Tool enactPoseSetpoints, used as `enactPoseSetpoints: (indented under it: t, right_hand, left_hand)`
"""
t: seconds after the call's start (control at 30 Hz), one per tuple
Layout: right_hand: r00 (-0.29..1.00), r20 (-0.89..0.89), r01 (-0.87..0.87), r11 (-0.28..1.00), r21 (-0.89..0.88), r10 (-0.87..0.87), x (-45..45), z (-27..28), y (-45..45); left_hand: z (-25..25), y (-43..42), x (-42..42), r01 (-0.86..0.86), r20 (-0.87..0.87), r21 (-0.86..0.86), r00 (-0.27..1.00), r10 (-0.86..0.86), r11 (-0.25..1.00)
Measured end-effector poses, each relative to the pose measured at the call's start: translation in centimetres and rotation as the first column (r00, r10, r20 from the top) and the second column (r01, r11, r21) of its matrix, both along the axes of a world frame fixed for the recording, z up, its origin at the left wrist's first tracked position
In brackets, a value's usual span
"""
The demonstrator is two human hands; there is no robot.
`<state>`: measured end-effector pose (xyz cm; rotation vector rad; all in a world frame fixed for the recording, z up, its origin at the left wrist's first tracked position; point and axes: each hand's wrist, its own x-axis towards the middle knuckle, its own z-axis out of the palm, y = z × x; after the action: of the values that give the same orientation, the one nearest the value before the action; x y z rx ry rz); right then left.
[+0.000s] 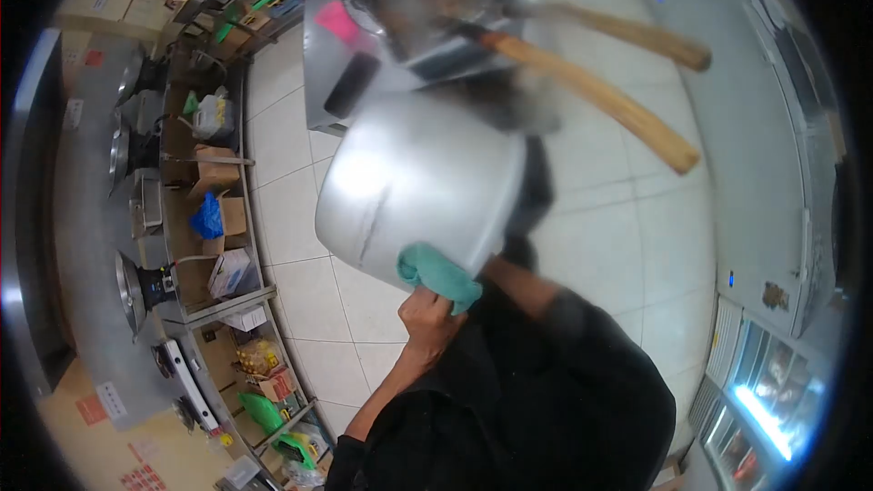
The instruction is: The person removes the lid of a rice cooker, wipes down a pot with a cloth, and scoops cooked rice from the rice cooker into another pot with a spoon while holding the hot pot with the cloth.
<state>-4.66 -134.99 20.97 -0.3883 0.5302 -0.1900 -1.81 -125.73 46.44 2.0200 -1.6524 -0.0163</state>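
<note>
A large silvery aluminium pot point(400, 182) is tilted in front of my body, its rounded base toward the left and its rim edge toward the right. My left hand point(427, 314) is closed on a folded green cloth point(441, 277) pressed against the pot's near side. Whether a handle lies under the cloth is hidden. From the right black sleeve, my forearm point(520, 289) reaches behind the pot, which hides my right hand and its fingers. Beyond the pot stands a steel work unit with a steaming dark pan point(436, 0) holding brownish contents.
Two long wooden handles point(618, 100) stick out rightward from the pan area. Pink items point(338, 20) and a dark object point(353, 85) lie on the steel unit point(320, 36). Burners and cluttered shelves point(218, 173) line the left; a pale cabinet point(755, 127) stands right.
</note>
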Motion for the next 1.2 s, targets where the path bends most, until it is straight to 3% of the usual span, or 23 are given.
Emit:
enactPoseSetpoints:
  t: [0.2,0.37,0.57,0.77,0.9,0.97,1.0,1.03,1.07,1.13,1.17,1.2]
  right_hand:
    - [0.991,0.068,0.125,0.975,-0.181,-0.114,2.0,2.5,-3.2]
    - [0.967,0.147,0.243,0.927,-0.287,-0.208,3.6,4.9,-5.1]
    - [0.936,0.218,0.340,0.873,-0.350,-0.277,5.0,7.5,-4.9]
    - [0.914,0.266,0.395,0.820,-0.415,-0.305,5.8,10.0,-5.6]
    - [0.905,0.276,0.419,0.788,-0.451,-0.323,5.5,10.9,-6.4]
    - [0.899,0.283,0.434,0.771,-0.466,-0.334,5.5,11.6,-6.8]
    - [0.896,0.291,0.440,0.759,-0.479,-0.336,5.5,11.9,-7.2]
    - [0.895,0.296,0.442,0.748,-0.495,-0.333,5.6,12.2,-7.3]
    - [0.895,0.303,0.443,0.744,-0.500,-0.329,5.8,12.6,-7.2]
    - [0.886,0.302,0.463,0.724,-0.512,-0.353,6.4,12.4,-7.8]
    - [0.915,0.233,0.402,0.761,-0.509,-0.328,7.3,10.9,-8.1]
    - [0.914,0.140,0.388,0.717,-0.579,-0.381,7.3,11.2,-7.9]
  left_hand:
    - [0.0,-1.8,0.6,0.221,0.134,-0.067,0.968,-0.211,0.973]
    - [2.2,-2.4,1.1,0.311,0.210,-0.311,0.944,-0.254,0.898]
    - [2.5,0.7,0.8,0.380,0.332,-0.317,0.903,-0.274,0.869]
    - [3.0,1.3,1.0,0.399,0.384,-0.304,0.882,-0.272,0.865]
    - [2.9,0.7,-0.1,0.372,0.313,-0.288,0.907,-0.281,0.882]
    - [3.5,0.5,-0.6,0.364,0.340,-0.349,0.908,-0.245,0.864]
    - [2.2,0.5,0.3,0.363,0.341,-0.356,0.908,-0.241,0.861]
    - [0.5,0.3,0.8,0.284,0.224,-0.387,0.952,-0.210,0.877]
    - [0.5,1.8,2.6,0.304,0.255,-0.343,0.941,-0.223,0.889]
    - [4.0,1.0,4.1,0.337,0.319,-0.315,0.918,-0.235,0.887]
    - [5.0,1.4,5.5,0.259,0.300,-0.396,0.943,-0.142,0.881]
    - [6.0,2.5,6.7,0.153,0.271,-0.471,0.962,-0.023,0.869]
